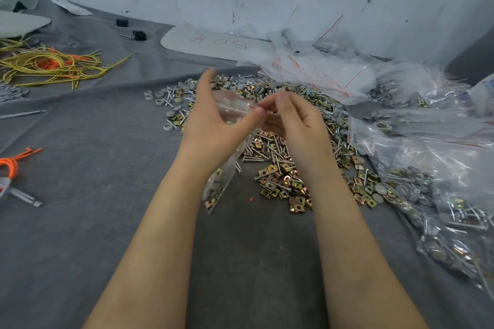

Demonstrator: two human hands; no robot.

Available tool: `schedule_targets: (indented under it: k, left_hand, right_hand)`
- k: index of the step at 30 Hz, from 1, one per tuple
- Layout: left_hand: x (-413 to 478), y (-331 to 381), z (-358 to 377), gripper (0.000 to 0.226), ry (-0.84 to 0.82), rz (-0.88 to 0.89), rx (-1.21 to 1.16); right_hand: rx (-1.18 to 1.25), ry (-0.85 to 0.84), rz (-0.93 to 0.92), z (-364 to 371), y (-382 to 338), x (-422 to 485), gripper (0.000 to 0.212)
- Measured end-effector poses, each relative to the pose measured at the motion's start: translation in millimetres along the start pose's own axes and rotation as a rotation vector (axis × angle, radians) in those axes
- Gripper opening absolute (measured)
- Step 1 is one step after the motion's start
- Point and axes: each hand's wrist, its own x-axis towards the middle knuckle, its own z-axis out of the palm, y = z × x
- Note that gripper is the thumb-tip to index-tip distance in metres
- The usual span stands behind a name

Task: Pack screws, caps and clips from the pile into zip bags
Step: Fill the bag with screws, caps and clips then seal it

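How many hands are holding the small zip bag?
2. The left hand grips the top of the zip bag; the right hand pinches its mouth from the other side. No other hand shows.

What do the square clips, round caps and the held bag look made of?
The square clips look like plated metal: yellow-gold iridescent sheen. The round caps seem matte grey plastic, no shine. The bag is thin clear plastic film, see-through and crinkled.

The grey cloth (pixel 93 168) bears the pile (pixel 278 181), packed zip bags (pixel 441 211) and yellow cords (pixel 48 67).
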Motion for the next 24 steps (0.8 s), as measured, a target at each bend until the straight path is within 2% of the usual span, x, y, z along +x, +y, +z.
schedule_targets:
  k: [3,6,8,10,11,15,18,21,24]
  left_hand:
    - [0,-1,0,0.099,-0.032,-0.047,-0.006]
    - [-2,5,-1,0.078,0.03,-0.01,-0.053]
    - [-2,11,-4,0.073,0.133,0.014,-0.123]
    - [-2,17,-11,0.07,0.271,0.056,-0.157]
    - [-1,21,-14,0.068,0.332,0.091,-0.143]
    - [-1,29,-23,0.062,0.439,0.227,0.058]
    - [1,28,-25,0.062,0.352,0.198,0.21]
    - [2,18,-18,0.066,0.098,0.087,0.405]
    - [-2,5,-2,0.072,-0.042,0.018,0.411]
  right_hand:
    - [0.06,-0.032,-0.077,2,-3,-1,0.028]
    - [0.059,0.044,-0.033,0,-2,0,0.017]
    - [-0.246,0.123,0.039,-3,4,2,0.008]
    - [-0.677,0.043,0.148,-5,12,1,0.005]
    - [-0.816,-0.026,0.213,-3,16,0,0.008]
    - [-1.101,-0.218,0.359,8,25,-2,0.032]
    - [-1.199,-0.236,0.384,13,28,2,0.032]
    - [-1.24,-0.223,0.349,17,31,1,0.032]
    - [-1.258,-0.232,0.3,16,29,-1,0.026]
